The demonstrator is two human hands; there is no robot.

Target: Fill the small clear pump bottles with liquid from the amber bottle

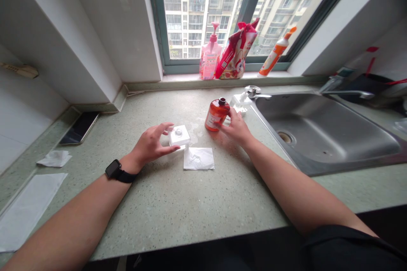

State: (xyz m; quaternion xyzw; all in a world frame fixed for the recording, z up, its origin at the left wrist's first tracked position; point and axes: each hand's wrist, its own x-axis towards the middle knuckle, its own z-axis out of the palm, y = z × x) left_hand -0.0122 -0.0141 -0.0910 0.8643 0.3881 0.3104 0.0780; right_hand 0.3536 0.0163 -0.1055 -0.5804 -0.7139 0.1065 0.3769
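My left hand curls round a clear square bottle, thumb at its near side and fingers at its far side. The bottle has an uncapped round neck on top. An orange-red bottle with a dark open neck and a pale label stands farther right. My right hand holds it from the right, thumb in front and the other fingers partly hidden behind. Just in front of the clear bottle lies a folded white tissue. Beyond my right hand is a clear and white pump top, partly covered.
A steel sink with a faucet is at the right. Along the windowsill stand a pink pump bottle, a red pouch and an orange bottle. A phone and paper sheets lie at the left.
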